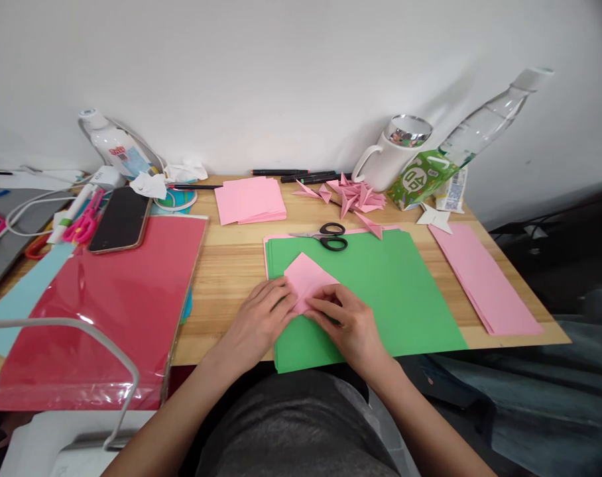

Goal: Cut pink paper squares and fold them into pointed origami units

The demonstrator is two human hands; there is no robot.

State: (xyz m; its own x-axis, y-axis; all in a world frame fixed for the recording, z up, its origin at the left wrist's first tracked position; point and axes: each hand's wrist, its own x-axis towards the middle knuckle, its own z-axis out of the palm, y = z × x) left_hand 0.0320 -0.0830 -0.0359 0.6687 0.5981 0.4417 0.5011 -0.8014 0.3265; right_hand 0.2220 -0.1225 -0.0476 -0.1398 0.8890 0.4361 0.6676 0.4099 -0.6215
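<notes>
A pink sheet of paper (308, 273), partly folded at its near corner, rests on a stack of green paper (395, 291). My left hand (264, 311) lies over its left side, the fingertips closed on the edge. From the right, my right hand (345, 318) pinches the near part of the same pink paper between thumb and fingers. The fold between the fingertips is partly hidden. Just beyond, black-handled scissors (333, 236) lie at the green stack's far edge.
Behind are a pink paper stack (251, 200), folded pink pieces (358, 195) and a white mug (398, 156). To the right stand a green carton (423, 177), a bottle (490, 122) and pink strips (482, 278). A phone (122, 220) rests on red paper (107, 291) at left.
</notes>
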